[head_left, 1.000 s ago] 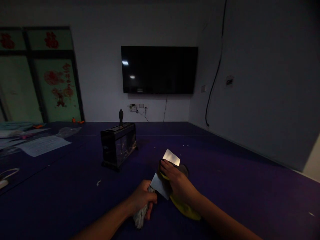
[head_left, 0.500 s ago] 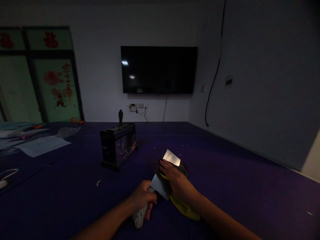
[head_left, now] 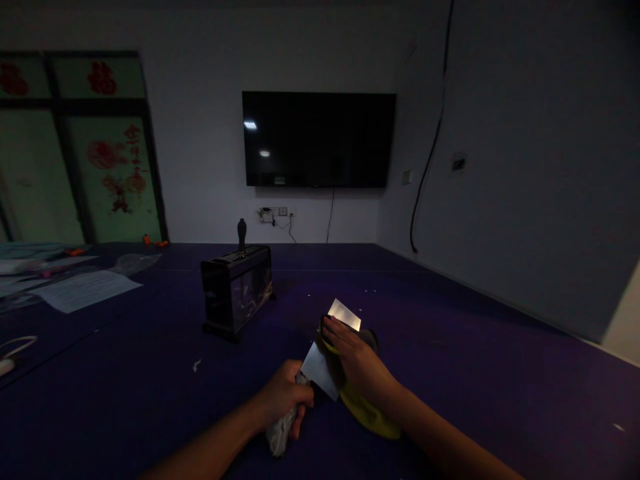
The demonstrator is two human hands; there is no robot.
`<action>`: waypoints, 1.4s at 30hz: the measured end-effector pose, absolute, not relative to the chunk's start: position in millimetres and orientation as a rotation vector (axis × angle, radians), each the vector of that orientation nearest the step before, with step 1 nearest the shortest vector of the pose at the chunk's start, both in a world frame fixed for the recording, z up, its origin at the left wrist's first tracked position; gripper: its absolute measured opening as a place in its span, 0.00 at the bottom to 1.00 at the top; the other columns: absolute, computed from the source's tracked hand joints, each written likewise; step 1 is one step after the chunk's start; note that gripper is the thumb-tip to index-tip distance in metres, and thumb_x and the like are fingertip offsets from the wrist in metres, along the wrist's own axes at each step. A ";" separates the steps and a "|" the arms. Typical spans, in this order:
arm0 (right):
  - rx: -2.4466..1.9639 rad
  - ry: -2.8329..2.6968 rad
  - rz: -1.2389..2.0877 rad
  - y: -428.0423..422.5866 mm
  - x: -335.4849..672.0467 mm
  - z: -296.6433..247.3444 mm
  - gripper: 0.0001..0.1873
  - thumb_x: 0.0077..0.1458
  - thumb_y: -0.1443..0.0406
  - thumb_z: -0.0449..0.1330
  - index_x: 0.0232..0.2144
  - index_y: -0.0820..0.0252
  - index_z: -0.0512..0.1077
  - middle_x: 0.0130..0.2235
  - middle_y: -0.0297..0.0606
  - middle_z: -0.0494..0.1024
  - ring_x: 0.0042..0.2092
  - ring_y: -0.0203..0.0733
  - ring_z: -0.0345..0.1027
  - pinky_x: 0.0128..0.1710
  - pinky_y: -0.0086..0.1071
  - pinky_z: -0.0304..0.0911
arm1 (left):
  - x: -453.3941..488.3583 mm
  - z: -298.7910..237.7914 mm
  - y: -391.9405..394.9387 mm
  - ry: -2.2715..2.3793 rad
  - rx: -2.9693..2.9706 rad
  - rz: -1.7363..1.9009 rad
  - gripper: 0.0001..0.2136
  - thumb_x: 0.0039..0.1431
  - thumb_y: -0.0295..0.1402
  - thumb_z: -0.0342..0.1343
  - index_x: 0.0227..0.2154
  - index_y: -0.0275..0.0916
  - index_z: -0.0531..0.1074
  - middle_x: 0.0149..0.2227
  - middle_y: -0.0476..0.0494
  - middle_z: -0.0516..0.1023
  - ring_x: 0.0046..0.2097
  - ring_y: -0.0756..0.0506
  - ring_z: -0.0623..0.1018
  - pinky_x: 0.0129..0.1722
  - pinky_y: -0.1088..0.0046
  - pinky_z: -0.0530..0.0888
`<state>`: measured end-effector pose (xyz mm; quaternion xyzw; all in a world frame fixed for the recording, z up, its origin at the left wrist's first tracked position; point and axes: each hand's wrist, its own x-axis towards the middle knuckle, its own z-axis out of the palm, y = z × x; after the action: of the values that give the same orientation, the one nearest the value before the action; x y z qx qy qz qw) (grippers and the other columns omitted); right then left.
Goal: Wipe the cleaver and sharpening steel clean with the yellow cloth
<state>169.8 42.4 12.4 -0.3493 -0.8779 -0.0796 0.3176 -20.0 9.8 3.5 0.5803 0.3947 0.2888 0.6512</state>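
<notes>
My left hand [head_left: 289,395] is closed around the pale, wrapped handle of a cleaver [head_left: 320,371]. Its broad, shiny blade points away from me to the upper right. Across the middle of the blade lies a yellow and dark cloth [head_left: 369,415], pressed there by my right hand [head_left: 361,357] with fingers together. The cloth hangs down below the right wrist toward the table. Part of the blade is covered by the cloth and hand, while its far end shows bright beyond them. A dark rounded shape sits just right of the fingers; I cannot tell whether it is cloth.
A black knife block [head_left: 237,290] with clear sides stands ahead to the left, one dark handle [head_left: 242,233] rising from it. Papers [head_left: 87,291] and plastic lie on the purple table [head_left: 450,400] at far left. A television [head_left: 320,140] hangs on the wall.
My right hand and the cloth have shifted very slightly to the right along the blade. My left hand and the cleaver have hardly moved.
</notes>
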 end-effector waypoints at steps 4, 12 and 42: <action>-0.937 -2.269 -0.231 46.3 171.4 9.1 0.32 0.44 0.79 0.43 0.54 0.65 0.58 0.59 0.43 0.56 0.60 0.42 0.44 0.58 0.42 0.49 | -19.9 2.2 10.9 0.907 1.311 0.661 0.12 0.36 0.26 0.48 0.29 0.36 0.62 0.09 0.55 0.64 0.10 0.50 0.64 0.09 0.82 0.58; -1.030 -2.134 -0.245 60.0 184.2 2.4 0.31 0.46 0.78 0.44 0.54 0.65 0.59 0.57 0.45 0.59 0.59 0.44 0.48 0.56 0.45 0.52 | -19.8 2.4 10.6 0.935 1.294 0.686 0.12 0.34 0.26 0.48 0.28 0.36 0.62 0.09 0.54 0.63 0.10 0.51 0.63 0.08 0.83 0.57; -0.950 -2.280 -0.247 44.9 176.7 14.8 0.32 0.45 0.80 0.41 0.54 0.65 0.58 0.58 0.43 0.57 0.60 0.41 0.43 0.57 0.43 0.50 | -21.0 7.1 7.9 0.923 1.382 0.597 0.11 0.35 0.25 0.48 0.28 0.37 0.61 0.10 0.57 0.63 0.10 0.52 0.63 0.09 0.84 0.56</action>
<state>176.7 44.9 14.8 -0.3621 -0.8691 -0.0942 0.3235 -21.0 7.9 7.1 0.6046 0.4040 0.2610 0.6349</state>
